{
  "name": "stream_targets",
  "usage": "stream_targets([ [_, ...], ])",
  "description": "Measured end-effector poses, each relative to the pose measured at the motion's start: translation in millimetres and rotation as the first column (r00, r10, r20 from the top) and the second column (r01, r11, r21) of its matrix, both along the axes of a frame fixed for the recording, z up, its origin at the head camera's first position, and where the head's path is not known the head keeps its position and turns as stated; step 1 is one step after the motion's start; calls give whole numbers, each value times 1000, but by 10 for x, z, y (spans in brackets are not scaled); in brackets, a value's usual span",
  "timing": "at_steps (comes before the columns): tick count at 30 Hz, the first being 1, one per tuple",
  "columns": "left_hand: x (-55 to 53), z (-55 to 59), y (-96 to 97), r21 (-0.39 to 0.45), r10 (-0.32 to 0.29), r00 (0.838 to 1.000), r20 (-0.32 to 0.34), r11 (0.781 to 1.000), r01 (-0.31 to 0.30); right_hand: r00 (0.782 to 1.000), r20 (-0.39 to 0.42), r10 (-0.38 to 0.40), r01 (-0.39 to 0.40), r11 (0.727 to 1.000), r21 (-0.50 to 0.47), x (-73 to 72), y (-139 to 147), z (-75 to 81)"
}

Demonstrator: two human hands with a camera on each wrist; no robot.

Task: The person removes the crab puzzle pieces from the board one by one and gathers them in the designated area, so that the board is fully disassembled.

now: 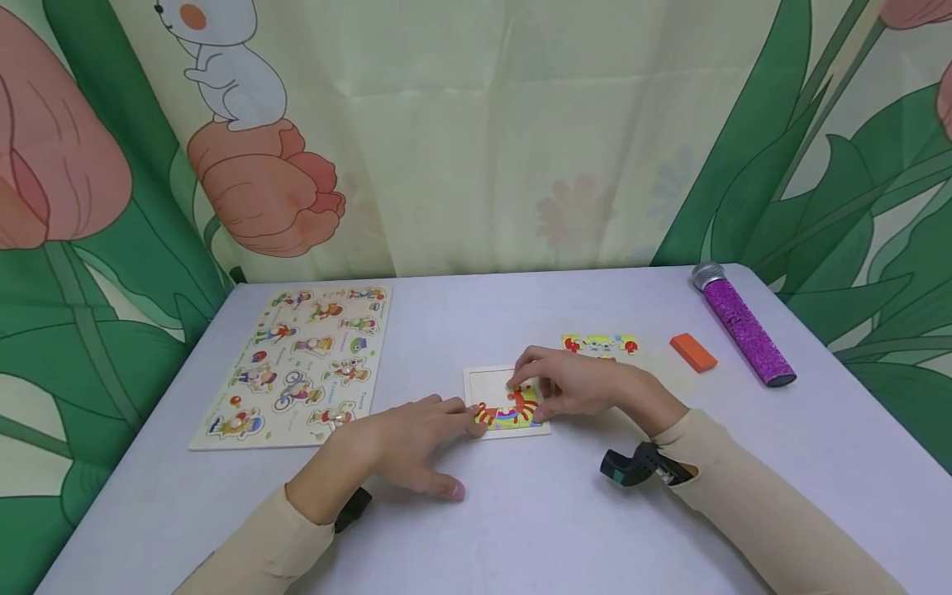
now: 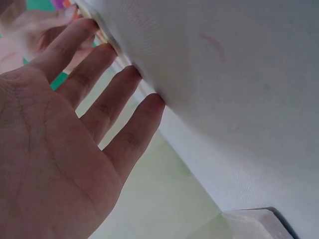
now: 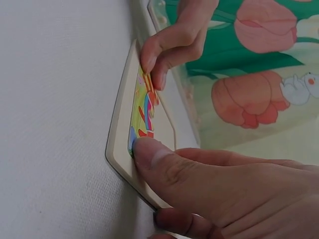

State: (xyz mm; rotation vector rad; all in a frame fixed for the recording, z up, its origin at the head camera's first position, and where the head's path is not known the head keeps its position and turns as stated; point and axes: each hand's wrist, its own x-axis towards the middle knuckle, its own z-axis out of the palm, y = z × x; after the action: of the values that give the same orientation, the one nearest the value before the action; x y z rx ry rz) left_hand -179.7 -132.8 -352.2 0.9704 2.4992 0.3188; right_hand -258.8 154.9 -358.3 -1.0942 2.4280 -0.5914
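Observation:
A small square puzzle tray with a pale raised border lies on the table, its lower part filled with colourful puzzle pieces in red, yellow and blue. With thumb and index finger, my right hand holds a puzzle piece at the tray's right side; the thumb covers a corner of the picture in the right wrist view. My left hand has its fingers stretched out, their tips touching the tray's left side and the pieces there. In the left wrist view its palm faces the camera.
Behind the right hand lie more puzzle pieces. An orange block and a purple glittery microphone are to the right. A large board with animal pictures lies at left. A printed curtain hangs behind the table.

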Motion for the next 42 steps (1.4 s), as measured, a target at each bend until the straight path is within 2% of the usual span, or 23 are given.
stream_targets([
  [9,-31,20,24,-2,-8,1000,-1,1000,8,999,29,-37,36,999,33,15,-6,85],
  [15,-33,32,36,-9,3,1000,8,1000,-3,997,44,-63,62,998,8,19,-7,61],
  [22,-18,43,43,-7,8,1000,-1,1000,-8,999,-36,-28,27,999,-28,50,15,10],
  [28,26,3,22,1,19,1000,21,1000,-19,999,-42,13,-11,1000,29,122,-18,-14],
  [32,29,-18,8,-6,8,1000,-5,1000,-8,999,-47,3,1,998,70,160,-39,11],
  [42,27,3,17,-15,20,1000,-1,1000,-20,995,-99,21,-10,993,116,216,15,67],
])
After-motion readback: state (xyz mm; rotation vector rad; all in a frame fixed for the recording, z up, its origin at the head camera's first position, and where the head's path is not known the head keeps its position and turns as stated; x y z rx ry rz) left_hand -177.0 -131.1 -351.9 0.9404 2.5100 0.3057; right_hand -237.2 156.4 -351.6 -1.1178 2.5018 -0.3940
